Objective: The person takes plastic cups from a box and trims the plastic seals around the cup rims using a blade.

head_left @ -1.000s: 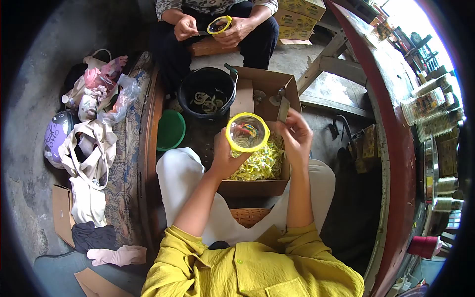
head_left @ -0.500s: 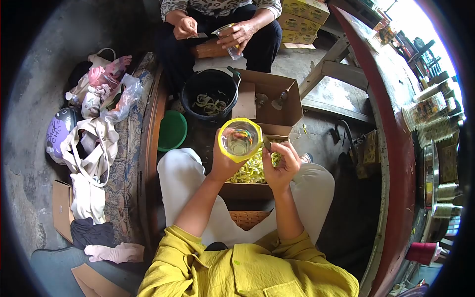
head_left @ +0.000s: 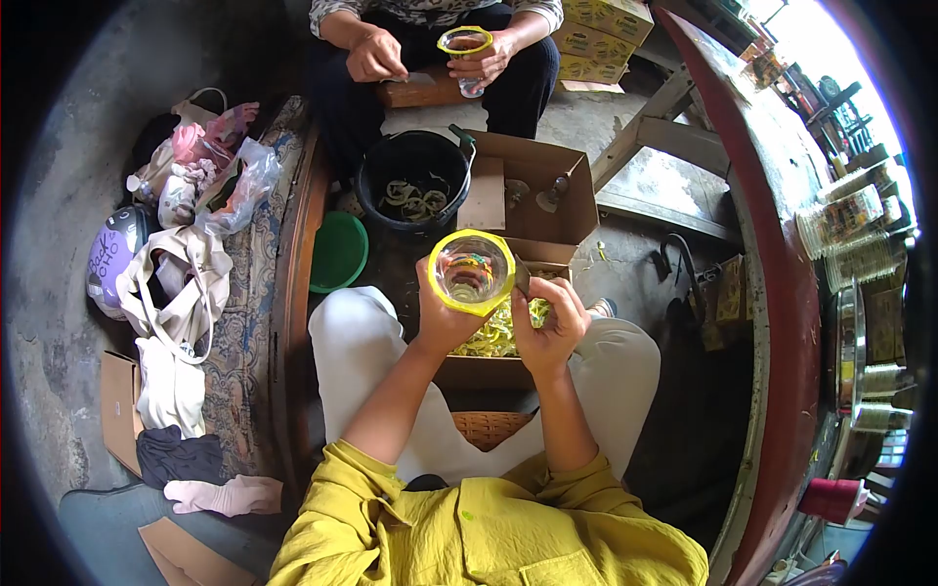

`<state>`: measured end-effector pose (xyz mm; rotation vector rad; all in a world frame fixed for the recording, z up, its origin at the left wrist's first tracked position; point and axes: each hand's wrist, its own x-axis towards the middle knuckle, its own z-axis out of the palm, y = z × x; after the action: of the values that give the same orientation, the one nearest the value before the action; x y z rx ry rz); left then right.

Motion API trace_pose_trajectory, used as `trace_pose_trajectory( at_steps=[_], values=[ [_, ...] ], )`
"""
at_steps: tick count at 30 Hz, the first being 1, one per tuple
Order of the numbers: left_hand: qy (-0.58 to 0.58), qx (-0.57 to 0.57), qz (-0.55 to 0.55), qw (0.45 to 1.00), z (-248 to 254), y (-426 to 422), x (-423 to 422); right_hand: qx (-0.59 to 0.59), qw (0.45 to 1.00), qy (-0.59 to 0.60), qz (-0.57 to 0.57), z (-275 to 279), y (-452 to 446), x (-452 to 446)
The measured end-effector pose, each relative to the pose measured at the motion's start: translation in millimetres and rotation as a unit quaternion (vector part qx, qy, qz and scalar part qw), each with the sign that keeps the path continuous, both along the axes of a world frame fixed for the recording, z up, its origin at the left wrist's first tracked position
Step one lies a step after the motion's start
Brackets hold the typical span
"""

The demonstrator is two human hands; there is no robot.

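Observation:
A clear plastic cup [head_left: 471,274] with a yellow rim faces up toward the camera, and my left hand [head_left: 440,317] is wrapped round its side. My right hand [head_left: 552,327] pinches a small dark blade [head_left: 522,279], whose edge lies at the right side of the yellow rim. Beneath both hands, yellow-green strips [head_left: 493,335] fill the near part of a cardboard box [head_left: 479,371]. Colored print shows through the cup.
Opposite sits a person [head_left: 430,59] holding another yellow-rimmed cup [head_left: 465,41] and a blade. Between us stand a black bucket [head_left: 391,156] with strips inside and an open carton [head_left: 532,156]. A green basin [head_left: 339,252] is left; a red-edged table [head_left: 782,293] runs along the right.
My right hand has come in from the right, bringing the blade to the cup's rim. The cup moved slightly left. The other person's cup tipped sideways, then came upright.

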<state>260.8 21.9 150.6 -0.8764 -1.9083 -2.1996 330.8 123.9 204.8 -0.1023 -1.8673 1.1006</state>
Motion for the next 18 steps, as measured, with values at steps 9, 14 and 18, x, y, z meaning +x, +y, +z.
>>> trace_pose_trajectory(
  at_steps=[9, 14, 18],
  values=[
    [-0.014, 0.021, 0.001, 1.000, 2.0, 0.8, -1.5, 0.020, 1.000, 0.004, -0.021, -0.9, -1.2, 0.0],
    [-0.004, 0.013, -0.001, 1.000, -3.9, 1.5, -3.3, 0.045, 0.999, 0.000, -0.026, 2.3, -1.4, 1.2],
    [-0.007, 0.007, 0.009, 1.000, -4.1, 2.0, -0.6, 0.047, 0.998, 0.003, -0.032, 1.2, -2.5, 0.8]
  ],
)
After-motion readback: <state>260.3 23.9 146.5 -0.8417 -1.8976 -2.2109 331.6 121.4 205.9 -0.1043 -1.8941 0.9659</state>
